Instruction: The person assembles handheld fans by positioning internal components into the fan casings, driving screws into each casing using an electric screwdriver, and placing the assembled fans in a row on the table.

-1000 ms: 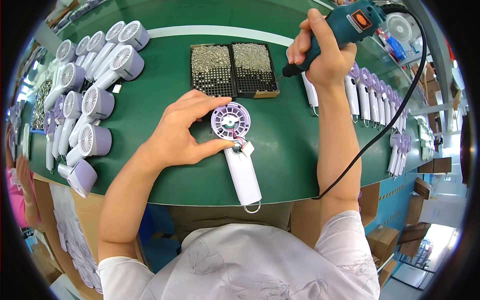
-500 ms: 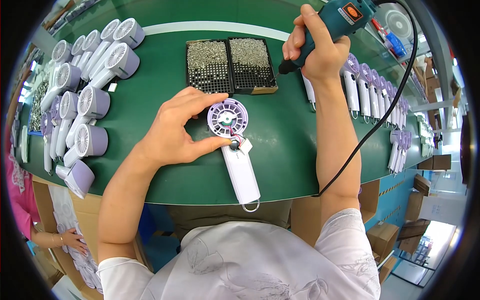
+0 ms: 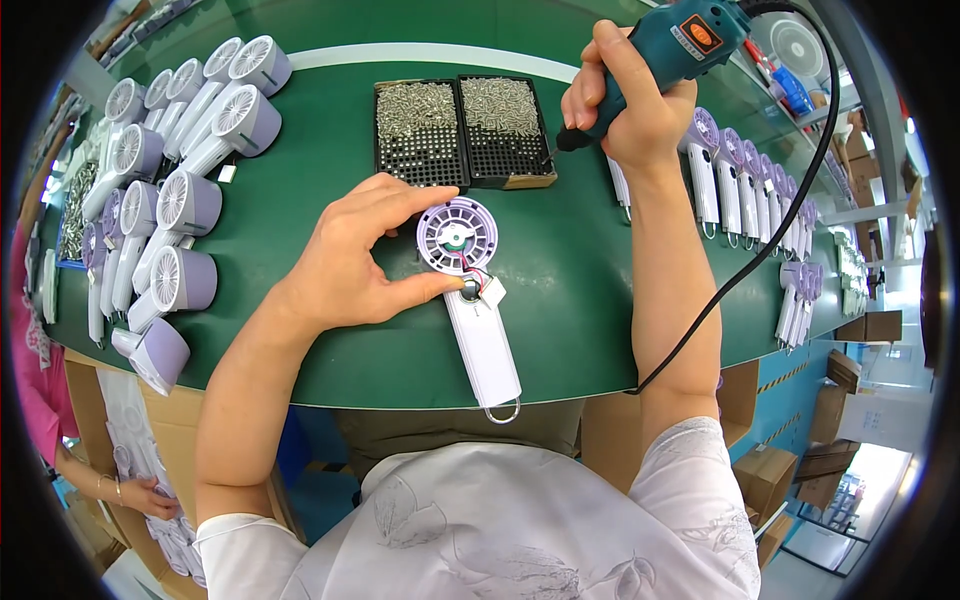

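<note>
My left hand (image 3: 345,265) grips a small handheld fan (image 3: 487,350) lying on the green table, thumb at the neck and fingertips at the rim of its round purple head. The head's open face shows spokes, red and black wires and a small white connector. A metal loop sits at the handle's near end. Up at the right, my right hand (image 3: 645,120) is wrapped round a teal electric screwdriver (image 3: 665,45) with a black nose. Its bit points down at the right edge of the right-hand black screw tray (image 3: 508,158); contact cannot be made out. Another screw tray (image 3: 420,150) adjoins it.
Several white and purple fans (image 3: 185,205) stand in rows at the left. More open-headed fans (image 3: 730,190) line the right side. A black cord (image 3: 770,235) arcs past my right forearm. At the lower left, a person's hand (image 3: 150,497) is over a cardboard box.
My right hand and the screwdriver have dipped slightly toward me. My left hand and its fan look almost unmoved. The other person's hand has shifted lower at the box.
</note>
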Tool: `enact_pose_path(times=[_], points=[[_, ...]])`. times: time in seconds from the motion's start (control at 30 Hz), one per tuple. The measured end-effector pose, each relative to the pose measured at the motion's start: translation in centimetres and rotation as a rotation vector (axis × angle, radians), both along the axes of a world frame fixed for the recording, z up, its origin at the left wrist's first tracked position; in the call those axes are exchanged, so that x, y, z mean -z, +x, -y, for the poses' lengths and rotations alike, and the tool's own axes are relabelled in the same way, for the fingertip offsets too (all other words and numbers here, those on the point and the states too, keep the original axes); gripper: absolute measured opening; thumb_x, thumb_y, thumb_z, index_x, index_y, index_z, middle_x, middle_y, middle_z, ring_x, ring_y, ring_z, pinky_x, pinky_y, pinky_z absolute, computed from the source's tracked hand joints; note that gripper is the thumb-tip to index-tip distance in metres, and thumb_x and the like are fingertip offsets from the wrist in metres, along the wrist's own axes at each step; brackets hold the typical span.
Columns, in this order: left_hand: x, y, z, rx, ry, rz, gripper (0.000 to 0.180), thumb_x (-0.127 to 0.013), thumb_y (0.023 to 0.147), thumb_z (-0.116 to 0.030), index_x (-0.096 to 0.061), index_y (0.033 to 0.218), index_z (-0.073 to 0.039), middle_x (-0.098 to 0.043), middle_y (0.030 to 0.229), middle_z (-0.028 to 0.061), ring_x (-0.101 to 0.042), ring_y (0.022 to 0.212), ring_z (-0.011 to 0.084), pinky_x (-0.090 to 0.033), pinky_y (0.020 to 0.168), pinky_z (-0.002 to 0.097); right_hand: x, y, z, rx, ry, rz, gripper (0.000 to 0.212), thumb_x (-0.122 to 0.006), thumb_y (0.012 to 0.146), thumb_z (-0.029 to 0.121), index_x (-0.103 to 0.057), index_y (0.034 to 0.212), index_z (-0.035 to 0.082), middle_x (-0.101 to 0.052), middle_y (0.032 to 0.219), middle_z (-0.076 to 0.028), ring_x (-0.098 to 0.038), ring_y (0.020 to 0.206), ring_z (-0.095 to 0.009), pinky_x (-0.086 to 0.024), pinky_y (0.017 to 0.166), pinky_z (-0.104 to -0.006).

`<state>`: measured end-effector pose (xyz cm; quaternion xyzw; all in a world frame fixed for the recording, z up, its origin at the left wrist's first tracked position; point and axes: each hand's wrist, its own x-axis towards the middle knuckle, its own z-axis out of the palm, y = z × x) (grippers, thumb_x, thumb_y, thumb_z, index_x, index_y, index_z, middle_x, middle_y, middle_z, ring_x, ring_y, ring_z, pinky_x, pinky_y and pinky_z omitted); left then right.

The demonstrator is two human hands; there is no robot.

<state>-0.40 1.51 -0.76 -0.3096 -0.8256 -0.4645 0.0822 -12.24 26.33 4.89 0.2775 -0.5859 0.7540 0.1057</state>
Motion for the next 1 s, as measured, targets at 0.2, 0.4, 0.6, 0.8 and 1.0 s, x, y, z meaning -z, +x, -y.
enact_pose_path(times=[0.2,0.4,0.6,0.8,1.0], points=[[0.0,0.0,0.0,0.008,0.019,-0.005,0.069,-0.091,0.066,-0.018,-0.064,0.127,0.001,-0.07,0.105,0.0111,-0.059,0.088,0.0208,-0.049,0.069,0.03,-0.1,0.2,0.1,0.005,0.018,-0.015,0.016,-0.066,0.094,0.012,-0.064,0.085,-0.001,-0.056,0.056,-0.009,-0.053,0.04,-0.019,-0.045,0.041,-0.0355],[0.1,-0.1,0.0,0.009,0.023,-0.01,0.069,-0.091,0.066,-0.019,-0.064,0.127,0.001,-0.069,0.103,0.0106,-0.059,0.087,0.0207,-0.049,0.069,0.03,0.0,0.2,0.1,0.011,0.007,-0.003,0.016,-0.066,0.094,0.013,-0.064,0.086,-0.001,-0.056,0.056,-0.009,-0.052,0.039,-0.019,-0.045,0.041,-0.0355],[0.0,-0.1,0.0,0.008,0.024,-0.019,0.068,-0.091,0.067,-0.019,-0.064,0.126,0.001,-0.069,0.103,0.0103,-0.059,0.086,0.0206,-0.049,0.069,0.0301,0.0,-0.1,-0.3,-0.009,0.026,-0.003,0.02,-0.064,0.095,0.014,-0.061,0.082,0.0,-0.054,0.056,-0.009,-0.051,0.04,-0.018,-0.045,0.042,-0.0355],[0.0,-0.1,0.0,0.012,0.024,-0.012,0.067,-0.091,0.067,-0.019,-0.065,0.126,0.001,-0.07,0.103,0.0104,-0.059,0.086,0.0204,-0.048,0.069,0.0302,0.1,-0.4,-1.1,-0.106,0.026,0.019,0.021,-0.061,0.096,0.015,-0.058,0.081,0.0,-0.054,0.058,-0.009,-0.05,0.041,-0.018,-0.045,0.043,-0.0354],[0.1,0.1,0.0,0.0,0.037,-0.014,0.066,-0.091,0.068,-0.02,-0.065,0.125,0.001,-0.07,0.1,0.0106,-0.059,0.084,0.0205,-0.049,0.069,0.031,-0.3,-0.1,-0.9,-0.079,-0.042,0.05,0.019,-0.06,0.097,0.017,-0.062,0.088,-0.001,-0.053,0.058,-0.009,-0.051,0.041,-0.02,-0.044,0.044,-0.0375]])
